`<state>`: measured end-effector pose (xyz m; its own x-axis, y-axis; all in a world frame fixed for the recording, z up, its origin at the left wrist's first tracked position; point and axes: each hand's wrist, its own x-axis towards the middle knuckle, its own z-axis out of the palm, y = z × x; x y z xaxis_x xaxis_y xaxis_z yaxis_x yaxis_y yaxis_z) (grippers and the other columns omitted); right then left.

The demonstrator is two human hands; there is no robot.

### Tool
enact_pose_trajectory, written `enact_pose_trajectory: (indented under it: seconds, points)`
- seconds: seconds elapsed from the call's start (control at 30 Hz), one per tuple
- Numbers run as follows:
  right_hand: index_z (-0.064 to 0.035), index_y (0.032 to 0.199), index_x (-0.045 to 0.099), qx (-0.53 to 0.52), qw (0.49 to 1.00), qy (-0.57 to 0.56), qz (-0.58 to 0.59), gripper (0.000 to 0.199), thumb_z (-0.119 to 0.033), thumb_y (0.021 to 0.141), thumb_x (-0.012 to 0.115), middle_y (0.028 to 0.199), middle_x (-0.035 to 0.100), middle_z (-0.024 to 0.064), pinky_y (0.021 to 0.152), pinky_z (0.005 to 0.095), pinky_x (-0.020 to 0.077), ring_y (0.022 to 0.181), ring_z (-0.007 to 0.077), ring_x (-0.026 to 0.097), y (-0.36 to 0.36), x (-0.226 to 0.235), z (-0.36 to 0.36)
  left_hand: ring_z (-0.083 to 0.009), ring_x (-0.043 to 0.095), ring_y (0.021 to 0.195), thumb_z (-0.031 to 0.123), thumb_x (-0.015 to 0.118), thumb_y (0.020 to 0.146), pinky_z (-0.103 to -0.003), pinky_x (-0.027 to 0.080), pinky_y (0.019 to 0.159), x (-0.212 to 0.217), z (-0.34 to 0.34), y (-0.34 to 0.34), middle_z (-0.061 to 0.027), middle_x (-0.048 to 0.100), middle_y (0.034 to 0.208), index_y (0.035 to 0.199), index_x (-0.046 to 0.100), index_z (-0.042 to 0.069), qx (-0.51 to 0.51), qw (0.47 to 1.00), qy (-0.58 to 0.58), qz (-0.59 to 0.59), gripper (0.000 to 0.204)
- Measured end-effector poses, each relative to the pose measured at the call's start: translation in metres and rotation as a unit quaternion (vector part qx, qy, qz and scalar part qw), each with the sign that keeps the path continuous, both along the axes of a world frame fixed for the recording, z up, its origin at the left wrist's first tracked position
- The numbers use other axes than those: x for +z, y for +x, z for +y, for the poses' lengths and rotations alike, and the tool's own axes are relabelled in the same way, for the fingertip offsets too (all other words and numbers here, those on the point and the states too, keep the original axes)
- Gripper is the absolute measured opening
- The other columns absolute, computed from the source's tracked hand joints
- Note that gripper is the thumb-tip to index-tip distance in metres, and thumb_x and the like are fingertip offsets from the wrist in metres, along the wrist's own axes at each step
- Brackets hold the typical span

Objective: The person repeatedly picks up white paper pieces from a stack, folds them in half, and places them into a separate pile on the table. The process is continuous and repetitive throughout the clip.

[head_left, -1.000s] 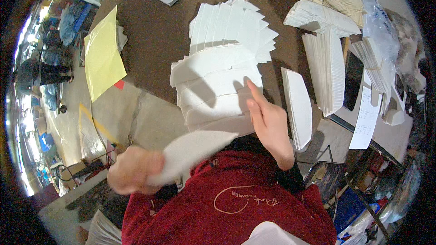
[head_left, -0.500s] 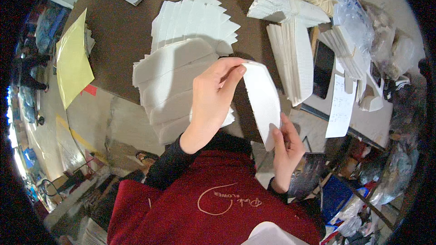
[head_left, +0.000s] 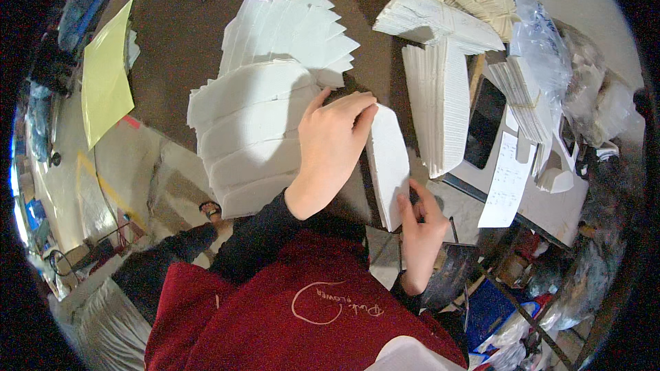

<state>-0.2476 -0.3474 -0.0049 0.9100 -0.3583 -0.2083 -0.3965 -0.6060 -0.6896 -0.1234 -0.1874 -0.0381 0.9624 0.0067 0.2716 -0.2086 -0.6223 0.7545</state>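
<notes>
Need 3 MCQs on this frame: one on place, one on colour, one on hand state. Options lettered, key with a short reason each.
1. Where does the yellow sheet lie?
A. at the table's left edge
B. under the right hand
C. on the upright white stack

2. What colour is the table top?
A. green
B. dark brown
C. white

3. What are the hands doing?
A. both rest flat and hold nothing
B. both grip the folded white piece
C. the right one holds scissors

Key: 1 A, the sheet overhangs the left edge, away from both hands. 2 B, bare brown shows between the fanned white sheets. 3 B, the left hand pinches the top of the folded white piece and the right hand its lower end.
</notes>
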Motion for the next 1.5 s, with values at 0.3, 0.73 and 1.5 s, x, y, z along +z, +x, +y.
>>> enact_pose_trajectory:
  seconds: [0.3, 0.73, 1.5]
  points:
    - [0.0025, 0.121, 0.067, -0.044, 0.991, 0.020, -0.121, 0.033, -0.003, 0.088, 0.071, 0.069, 0.057, 0.0072, 0.055, 0.0279, 0.0411, 0.060, 0.0110, 0.048, -0.011, 0.012, 0.002, -0.0393, 0.063, 0.111, 0.014, 0.074, 0.085, -0.043, 0.053, 0.095, 0.017, -0.002, 0.000, -0.0155, 0.062, 0.133, 0.143, 0.048, 0.008, 0.062, 0.996, -0.013, -0.062, 0.064]
    - [-0.0054, 0.123, 0.068, 0.278, 0.948, -0.007, -0.157, 0.056, -0.002, 0.070, 0.083, 0.119, 0.057, 0.0166, 0.082, 0.0392, 0.0529, 0.100, 0.0328, 0.059, 0.019, -0.029, 0.086, -0.0277, 0.064, 0.095, 0.011, 0.071, 0.086, -0.040, 0.048, 0.080, 0.028, 0.140, -0.073, -0.0061, 0.069, 0.103, 0.102, 0.073, 0.009, -0.147, 0.985, 0.086, 0.035, 0.016]
    - [0.0034, 0.099, 0.071, 0.164, 0.975, 0.015, -0.147, 0.033, 0.004, 0.069, 0.083, 0.105, 0.065, 0.0144, 0.080, 0.0361, 0.0552, 0.094, 0.0302, 0.066, 0.002, -0.021, 0.087, -0.0200, 0.047, 0.107, 0.022, 0.074, 0.081, -0.040, 0.033, 0.093, 0.024, 0.119, -0.085, 0.0050, 0.053, 0.118, 0.120, 0.073, 0.031, -0.125, 0.967, 0.201, 0.094, 0.039]
